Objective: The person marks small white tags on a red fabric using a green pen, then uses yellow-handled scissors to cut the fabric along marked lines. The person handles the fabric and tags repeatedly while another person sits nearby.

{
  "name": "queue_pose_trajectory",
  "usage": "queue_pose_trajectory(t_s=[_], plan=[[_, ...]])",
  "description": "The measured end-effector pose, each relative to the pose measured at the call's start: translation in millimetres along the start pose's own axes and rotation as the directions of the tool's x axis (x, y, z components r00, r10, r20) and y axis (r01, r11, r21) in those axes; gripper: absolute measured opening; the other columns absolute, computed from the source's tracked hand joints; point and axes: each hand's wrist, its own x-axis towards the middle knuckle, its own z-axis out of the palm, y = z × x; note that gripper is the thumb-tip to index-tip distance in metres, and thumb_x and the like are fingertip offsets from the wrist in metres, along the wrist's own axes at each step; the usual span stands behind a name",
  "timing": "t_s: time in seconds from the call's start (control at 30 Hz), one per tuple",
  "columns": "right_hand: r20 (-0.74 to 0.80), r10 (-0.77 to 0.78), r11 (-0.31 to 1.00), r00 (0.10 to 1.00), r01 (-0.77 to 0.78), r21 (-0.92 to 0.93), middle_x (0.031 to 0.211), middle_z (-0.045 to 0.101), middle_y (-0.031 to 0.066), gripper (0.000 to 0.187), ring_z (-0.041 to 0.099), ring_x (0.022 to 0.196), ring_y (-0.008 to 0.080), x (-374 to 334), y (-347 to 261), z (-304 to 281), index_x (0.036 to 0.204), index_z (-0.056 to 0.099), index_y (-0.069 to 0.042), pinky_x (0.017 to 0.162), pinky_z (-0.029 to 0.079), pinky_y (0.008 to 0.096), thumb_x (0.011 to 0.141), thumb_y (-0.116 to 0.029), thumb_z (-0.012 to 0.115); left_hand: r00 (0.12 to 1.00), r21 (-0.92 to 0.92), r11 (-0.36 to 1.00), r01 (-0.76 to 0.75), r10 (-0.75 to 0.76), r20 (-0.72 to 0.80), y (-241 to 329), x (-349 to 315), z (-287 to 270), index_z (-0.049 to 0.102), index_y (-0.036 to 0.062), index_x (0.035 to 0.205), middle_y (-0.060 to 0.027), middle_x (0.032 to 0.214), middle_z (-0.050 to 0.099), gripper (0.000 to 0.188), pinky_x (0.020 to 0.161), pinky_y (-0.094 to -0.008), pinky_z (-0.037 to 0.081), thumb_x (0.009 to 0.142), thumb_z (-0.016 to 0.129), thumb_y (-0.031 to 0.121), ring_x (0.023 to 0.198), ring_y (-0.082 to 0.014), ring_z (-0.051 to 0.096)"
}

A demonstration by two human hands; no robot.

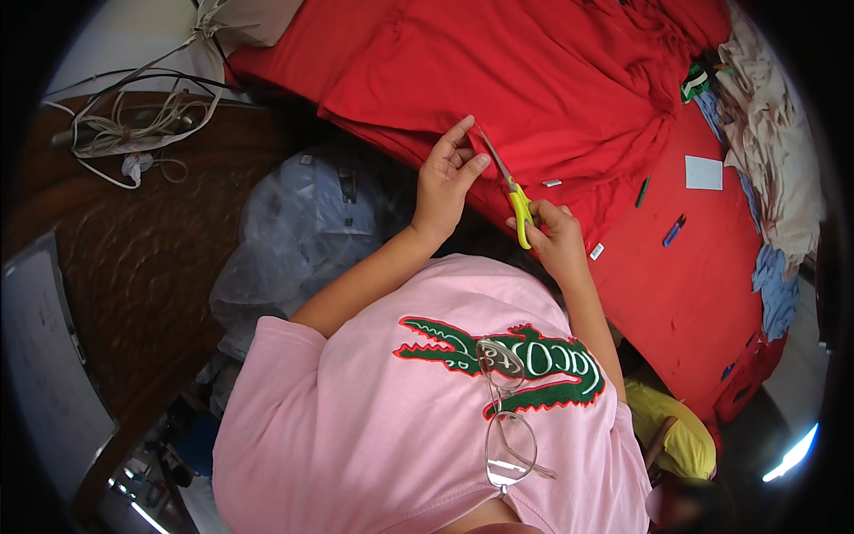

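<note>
A pair of scissors (521,214) with yellow-green handles is held in my right hand (559,240), its fingers closed round the loops. The narrow blades point up and left over the edge of a large red cloth (498,71). Beside the blade tips, my left hand (440,185) is at the cloth's near edge. Its index finger and thumb stretch out apart, while the other fingers curl in partly hidden. Nothing shows plainly in that hand. Two small white labels lie close by: one label (552,182) on the cloth and another label (596,252) near my right wrist.
On the red-covered table (703,294) lie a white paper (704,173), blue pens (674,230) and a dark green pen (642,192). Beige cloth (774,133) is heaped beyond. Left are a clear plastic bag (285,231) and cables (133,125). A person in yellow (672,432) is lower right.
</note>
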Motion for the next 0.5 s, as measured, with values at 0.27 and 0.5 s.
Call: queue_pose_trajectory(t_s=[0.27,0.5], plan=[[-0.161,-0.032,0.999,0.986,0.026,-0.041,0.074,0.067,0.0081,0.023,0.056,0.074,0.0257,-4,0,-10,0.096,0.071,-0.002,0.074,0.047,0.0402,0.084,-0.014,0.086,0.977,-0.281,0.943,0.18,-0.205,-0.063,2,-8,-4,0.049,0.0031,0.158,-0.0041,0.112,0.069,0.064,0.097,-0.0268,0.051,0.096,0.063,-0.007,0.1,-0.0094,0.064],[-0.09,-0.15,0.98,0.985,0.136,-0.146,0.074,0.063,0.0076,0.033,0.055,0.072,0.0253,-8,-13,-15,0.095,0.07,-0.003,0.077,0.042,0.0391,0.076,-0.021,0.09,0.977,-0.097,0.986,0.137,-0.151,-0.15,-1,-14,-5,0.06,0.0049,0.15,-0.0002,0.108,0.065,0.056,0.094,-0.0262,0.048,0.095,0.069,-0.004,0.092,-0.0049,0.058]])
